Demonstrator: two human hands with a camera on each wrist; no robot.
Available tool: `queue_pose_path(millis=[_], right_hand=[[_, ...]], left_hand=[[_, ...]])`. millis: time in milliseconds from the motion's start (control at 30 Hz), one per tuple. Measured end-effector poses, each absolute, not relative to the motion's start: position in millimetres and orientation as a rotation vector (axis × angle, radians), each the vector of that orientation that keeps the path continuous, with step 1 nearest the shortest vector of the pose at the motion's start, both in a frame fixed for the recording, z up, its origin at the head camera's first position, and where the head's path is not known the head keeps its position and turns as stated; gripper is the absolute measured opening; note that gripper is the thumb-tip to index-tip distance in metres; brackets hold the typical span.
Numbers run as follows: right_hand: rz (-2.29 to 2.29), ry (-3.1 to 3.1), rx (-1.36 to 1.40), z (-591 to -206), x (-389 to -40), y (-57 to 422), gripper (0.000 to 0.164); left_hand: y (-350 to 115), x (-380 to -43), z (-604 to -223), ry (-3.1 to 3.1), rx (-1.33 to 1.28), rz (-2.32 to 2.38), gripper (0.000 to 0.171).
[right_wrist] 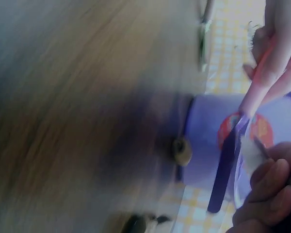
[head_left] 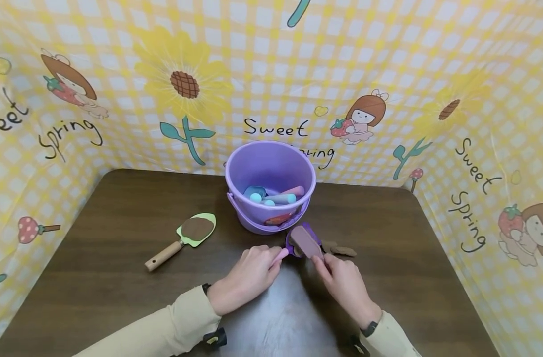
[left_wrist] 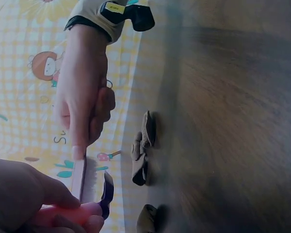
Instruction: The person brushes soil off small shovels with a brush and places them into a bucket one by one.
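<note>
My left hand (head_left: 249, 275) grips the pink handle (head_left: 280, 256) of a small purple toy shovel (head_left: 309, 229); its blade shows edge-on in the right wrist view. My right hand (head_left: 346, 283) holds a brush with a dull pink back (head_left: 304, 241), slanted over the shovel blade and hiding much of it. Pale bristles (left_wrist: 89, 177) face the shovel in the left wrist view. Beside the shovel, brown lumps (head_left: 340, 248) lie on the table; they show as separate pieces (left_wrist: 139, 165) in the left wrist view. I cannot tell whether bristles and blade touch.
A purple bucket (head_left: 271, 148) with several pastel toy tools (head_left: 280, 199) inside stands behind my hands, its handle lowered in front. To the left lies a green trowel (head_left: 211, 221) with a wooden handle and a brown patch on its blade. Patterned cloth (head_left: 262, 89) surrounds the dark wooden table (head_left: 119, 213).
</note>
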State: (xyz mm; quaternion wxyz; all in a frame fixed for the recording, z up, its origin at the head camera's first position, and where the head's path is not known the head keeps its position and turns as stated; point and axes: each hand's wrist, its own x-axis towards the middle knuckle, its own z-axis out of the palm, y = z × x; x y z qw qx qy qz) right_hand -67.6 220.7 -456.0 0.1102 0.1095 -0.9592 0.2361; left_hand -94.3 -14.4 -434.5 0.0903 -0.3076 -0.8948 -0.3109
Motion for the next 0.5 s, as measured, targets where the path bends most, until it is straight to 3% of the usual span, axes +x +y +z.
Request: queue_pose_path(millis=[167, 500], right_hand=[[0.633, -2.809, 0.404, -454.7, -63.2, 217.0, 0.047], [0.683, -2.825, 0.259, -457.0, -65.6, 217.9, 0.043]], left_hand=[[-11.7, -92.4, -434.0, -2.651, -0.918, -0.942, 0.034], [-7.6, -90.0, -430.4, -2.645, -0.918, -0.959, 0.030]])
